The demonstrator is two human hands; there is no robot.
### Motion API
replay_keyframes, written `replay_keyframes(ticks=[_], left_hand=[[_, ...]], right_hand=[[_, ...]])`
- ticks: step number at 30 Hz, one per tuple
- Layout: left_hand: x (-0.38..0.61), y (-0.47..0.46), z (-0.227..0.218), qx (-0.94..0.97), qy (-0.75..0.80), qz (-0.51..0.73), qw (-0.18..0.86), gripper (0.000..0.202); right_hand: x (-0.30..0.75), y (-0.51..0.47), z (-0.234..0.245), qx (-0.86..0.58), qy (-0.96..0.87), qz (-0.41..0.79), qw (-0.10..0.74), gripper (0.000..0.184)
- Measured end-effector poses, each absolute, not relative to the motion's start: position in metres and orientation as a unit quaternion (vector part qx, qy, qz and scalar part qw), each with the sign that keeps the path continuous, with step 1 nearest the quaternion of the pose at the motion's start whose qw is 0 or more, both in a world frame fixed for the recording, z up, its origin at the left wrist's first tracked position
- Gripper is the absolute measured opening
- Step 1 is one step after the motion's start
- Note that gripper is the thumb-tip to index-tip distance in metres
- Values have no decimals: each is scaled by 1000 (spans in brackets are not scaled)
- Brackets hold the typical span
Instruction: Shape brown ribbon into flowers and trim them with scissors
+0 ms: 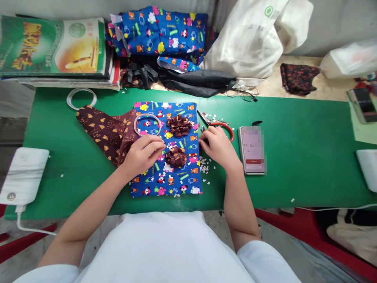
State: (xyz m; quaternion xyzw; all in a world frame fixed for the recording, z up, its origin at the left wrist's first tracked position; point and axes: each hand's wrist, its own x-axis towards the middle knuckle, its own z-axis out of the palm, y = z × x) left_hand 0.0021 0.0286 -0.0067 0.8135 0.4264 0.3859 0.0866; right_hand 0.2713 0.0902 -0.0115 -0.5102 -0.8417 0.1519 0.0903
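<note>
A blue cartoon-print cloth (176,177) lies flat on the green table (306,165). Two brown fabric flowers rest on it, one further back (179,125) and one nearer (176,156). My left hand (143,154) rests on the cloth's left part beside the nearer flower, fingers curled with the tips pinched together; I cannot make out anything in them. My right hand (217,146) lies at the cloth's right edge, fingers bent down onto the table near red-handled scissors (219,125). A clear ring (147,124) sits on the cloth above my left hand.
Brown patterned fabric (106,133) lies left of the cloth. A phone (251,149) lies right of my right hand. Small white scraps (206,165) litter the table. Books (55,51), more blue fabric (159,33), a white bag (253,39) and glasses (243,93) sit behind.
</note>
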Motion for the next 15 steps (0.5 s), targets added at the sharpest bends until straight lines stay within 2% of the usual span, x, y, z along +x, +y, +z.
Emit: replay_keyframes(ticks=[3, 6, 8, 11, 15], left_hand=[[8, 24, -4, 793, 422, 420, 129, 10], [15, 19, -1, 763, 430, 443, 193, 7], [20, 16, 1, 736, 439, 456, 240, 5], [25, 12, 1, 688, 460, 467, 311, 4], [29, 7, -1, 618, 487, 461, 410, 5]], right_hand=[[271, 90, -6, -542, -793, 215, 173, 11], [261, 83, 1, -543, -708, 348, 287, 13], [250, 74, 5, -517, -664, 429, 329, 18], [228, 57, 6, -467, -620, 524, 351, 21], [209, 40, 1, -424, -613, 569, 348, 17]])
